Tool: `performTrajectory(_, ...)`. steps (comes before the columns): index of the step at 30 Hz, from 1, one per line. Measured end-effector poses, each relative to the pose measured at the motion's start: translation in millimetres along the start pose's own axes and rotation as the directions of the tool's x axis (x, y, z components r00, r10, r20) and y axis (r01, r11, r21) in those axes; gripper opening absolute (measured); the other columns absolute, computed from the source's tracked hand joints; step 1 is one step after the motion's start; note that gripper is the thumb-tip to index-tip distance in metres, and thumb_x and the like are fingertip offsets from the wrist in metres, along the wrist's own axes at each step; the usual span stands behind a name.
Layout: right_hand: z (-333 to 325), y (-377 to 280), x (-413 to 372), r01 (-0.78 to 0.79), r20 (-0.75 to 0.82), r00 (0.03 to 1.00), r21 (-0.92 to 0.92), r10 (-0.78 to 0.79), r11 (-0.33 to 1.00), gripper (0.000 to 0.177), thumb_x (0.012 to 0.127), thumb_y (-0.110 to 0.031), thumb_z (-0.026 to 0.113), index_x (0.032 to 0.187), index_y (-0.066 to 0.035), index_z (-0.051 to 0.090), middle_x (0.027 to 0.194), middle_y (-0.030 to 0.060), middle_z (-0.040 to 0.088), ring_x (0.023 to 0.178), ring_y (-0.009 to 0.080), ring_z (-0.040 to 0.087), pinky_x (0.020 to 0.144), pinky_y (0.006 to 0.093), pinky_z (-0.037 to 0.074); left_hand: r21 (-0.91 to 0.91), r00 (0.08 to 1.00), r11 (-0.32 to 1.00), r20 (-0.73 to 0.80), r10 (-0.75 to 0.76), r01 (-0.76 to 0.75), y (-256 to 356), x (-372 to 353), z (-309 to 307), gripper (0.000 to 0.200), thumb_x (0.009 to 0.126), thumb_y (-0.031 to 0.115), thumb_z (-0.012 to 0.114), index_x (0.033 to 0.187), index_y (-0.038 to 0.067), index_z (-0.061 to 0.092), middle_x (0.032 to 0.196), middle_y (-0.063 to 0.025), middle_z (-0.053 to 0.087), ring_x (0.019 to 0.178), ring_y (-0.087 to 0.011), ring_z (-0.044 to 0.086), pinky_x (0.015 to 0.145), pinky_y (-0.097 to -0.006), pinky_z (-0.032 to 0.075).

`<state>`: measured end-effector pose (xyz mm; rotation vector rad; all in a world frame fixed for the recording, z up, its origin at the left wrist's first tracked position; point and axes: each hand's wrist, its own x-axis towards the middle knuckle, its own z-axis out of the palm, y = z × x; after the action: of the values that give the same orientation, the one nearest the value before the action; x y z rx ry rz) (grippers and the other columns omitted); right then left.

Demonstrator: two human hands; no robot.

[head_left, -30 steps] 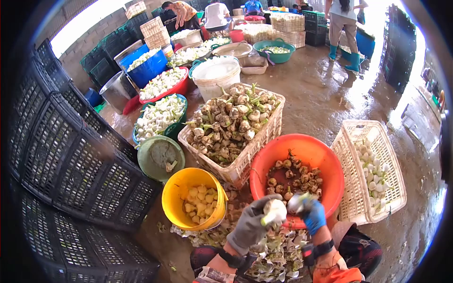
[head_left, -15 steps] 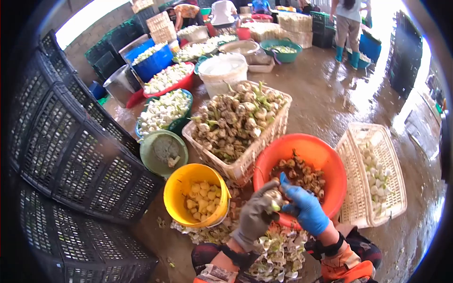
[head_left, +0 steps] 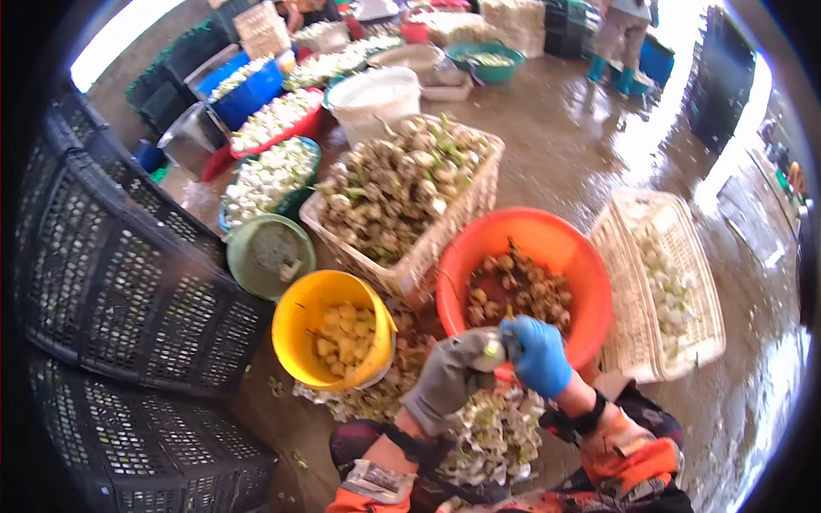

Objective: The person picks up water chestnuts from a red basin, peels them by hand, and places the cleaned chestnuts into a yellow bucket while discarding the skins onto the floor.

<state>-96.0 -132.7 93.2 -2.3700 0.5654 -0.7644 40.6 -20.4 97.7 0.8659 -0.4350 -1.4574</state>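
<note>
My left hand (head_left: 449,376), in a grey glove, is closed round a garlic bulb (head_left: 489,356), its pale side showing. My right hand (head_left: 540,355), in a blue glove, has its fingers curled against the bulb's right side; what they grip there is hidden. Both hands are over the near rim of an orange basin (head_left: 596,256), where several brownish, unpeeled garlic bulbs (head_left: 526,286) lie. Under my hands, peeled skins and trimmings (head_left: 496,436) form a heap on the floor.
A yellow bucket (head_left: 286,321) of pale bulbs stands left. Behind it is a crate (head_left: 410,278) heaped with unpeeled garlic. A white crate (head_left: 714,316) with whiter bulbs sits right. Black crates (head_left: 128,282) line the left. Tubs and people (head_left: 620,43) are farther back on the wet floor.
My right hand has turned and its fingers have curled in against the bulb; the bulb's pale side now faces up. The whole scene has shifted up and left as the camera moved.
</note>
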Motion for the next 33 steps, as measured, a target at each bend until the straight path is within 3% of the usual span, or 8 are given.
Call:
performTrajectory(4,-11.5,-4.1,4.7,-0.459,0.228,0.887,0.541,0.403,0.705,0.008,0.093,-0.005,0.054,0.088,-0.001,0.059,0.071,0.0134,0.06,0.061,0.0212,0.055,0.059,0.0324,0.046,-0.086,0.998,0.995,-0.024,-0.051,0.049,7.7,1.6,0.9,0.047,0.099,0.037,0.047,0.129,0.001,0.049,0.099,-0.0064,0.064,0.067,-0.0097,0.059,0.052,-0.0205,0.047)
performTrajectory(13,17.6,-16.3,-25.9,-0.151,-0.18,0.965,0.219,0.192,0.964,0.013,0.083,0.006,0.054,0.091,-0.003,0.058,0.078,0.0125,0.063,0.068,0.0306,0.063,0.061,0.0362,0.049,0.191,0.921,0.908,-0.042,0.387,-0.373,-23.2,9.5,9.1,0.046,0.099,0.037,0.045,0.126,0.001,0.052,0.113,-0.0096,0.06,0.083,-0.0178,0.065,0.064,-0.0267,0.054)
performTrajectory(19,-13.0,11.7,-24.4,-0.055,0.178,0.849,0.966,0.497,-0.252,0.024,0.093,-0.023,0.054,0.1,0.0,0.057,0.089,0.0108,0.064,0.07,0.0183,0.06,0.064,0.0313,0.051,-0.176,0.978,0.964,0.038,0.207,-0.197,1.3,4.0,-0.2,0.043,0.099,0.03,0.042,0.13,0.003,0.051,0.119,-0.0151,0.063,0.069,-0.0226,0.065,0.059,-0.0343,0.051)
performTrajectory(22,-20.6,43.1,-57.0,-0.186,0.215,0.776,0.976,0.593,-0.111,0.03,0.088,-0.022,0.061,0.108,0.001,0.058,0.093,0.0106,0.066,0.073,0.0166,0.06,0.066,0.0289,0.049,-0.355,0.975,0.91,-0.027,0.221,-0.216,9.8,6.2,2.7,0.048,0.098,0.031,0.041,0.138,0.005,0.044,0.141,-0.0169,0.045,0.117,-0.0376,0.055,0.087,-0.0471,0.054)
performTrajectory(23,-14.5,43.3,-68.8,-0.616,0.374,0.753,0.691,0.541,0.379,0.041,0.086,-0.024,0.064,0.117,0.001,0.057,0.097,0.0132,0.067,0.077,0.0196,0.062,0.07,0.0328,0.051,-0.412,0.976,0.886,-0.062,0.207,-0.214,9.6,7.9,3.6,0.049,0.099,0.031,0.041,0.139,0.004,0.042,0.143,-0.017,0.042,0.123,-0.0386,0.05,0.09,-0.048,0.053)
performTrajectory(25,62.5,83.9,-135.2,0.013,0.414,0.908,-0.188,0.067,0.982,0.051,0.085,-0.028,0.065,0.126,-0.001,0.053,0.102,0.014,0.065,0.084,0.0204,0.063,0.076,0.0344,0.052,-0.356,0.977,0.91,-0.107,0.187,-0.213,3.2,8.7,3.7,0.049,0.099,0.031,0.041,0.139,0.003,0.042,0.143,-0.0162,0.042,0.124,-0.0372,0.049,0.091,-0.0461,0.052)
performTrajectory(28,8.8,14.2,-80.5,-0.687,0.632,0.622,0.157,0.462,0.709,0.078,0.082,-0.024,0.073,0.147,-0.009,0.031,0.123,0.0153,0.06,0.101,0.0176,0.06,0.09,0.0337,0.048,0.077,0.957,0.968,-0.151,0.247,-0.238,-21.6,12.5,-7.9,0.049,0.1,0.03,0.042,0.138,0.001,0.042,0.141,-0.016,0.044,0.124,-0.0341,0.049,0.093,-0.0417,0.051)
performTrajectory(33,11.0,20.8,-66.7,-0.562,0.354,0.803,0.719,0.48,0.41,0.073,0.075,0.0,0.075,0.139,-0.004,0.043,0.123,0.0049,0.06,0.104,0.0149,0.058,0.092,0.0305,0.048,0.339,0.995,0.936,-0.072,-0.074,0.094,-49.2,6.9,17.9,0.069,0.096,0.022,0.058,0.147,-0.005,0.021,0.122,-0.0127,0.052,0.1,-0.0141,0.053,0.089,-0.0265,0.044)
